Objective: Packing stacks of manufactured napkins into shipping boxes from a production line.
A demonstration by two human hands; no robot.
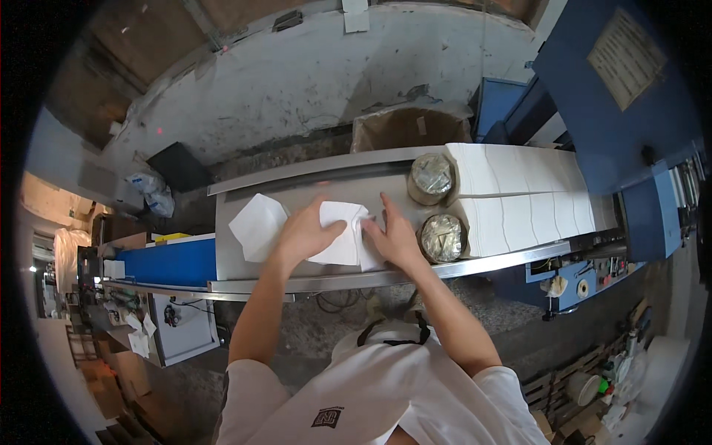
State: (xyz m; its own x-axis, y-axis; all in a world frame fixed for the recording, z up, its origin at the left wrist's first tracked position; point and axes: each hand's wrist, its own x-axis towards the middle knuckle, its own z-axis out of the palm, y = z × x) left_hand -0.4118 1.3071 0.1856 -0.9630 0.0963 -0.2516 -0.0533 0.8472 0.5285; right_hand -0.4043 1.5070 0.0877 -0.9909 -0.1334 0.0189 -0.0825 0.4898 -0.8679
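A stack of folded white paper sheets point(340, 248) lies between my two hands on the grey metal table. My left hand point(310, 228) grips its left side, with the thumb lying over the top and the other fingers partly hidden. At the stack's right edge is my right hand point(393, 236), its thumb touching the paper and its index finger stretched away, so the hand is open. Another white paper piece point(256, 226) lies left of my left hand, set at an angle. Two round weights wrapped in shiny tape, a far one point(432, 178) and a near one point(443, 238), stand right of my right hand.
Behind the weights, two long rows of folded white paper point(526, 196) run to a blue machine point(615, 96). A metal rail point(326, 284) edges the table's near side. A blue surface point(167, 263) adjoins at left. Beyond the far edge stands an open cardboard box point(408, 130).
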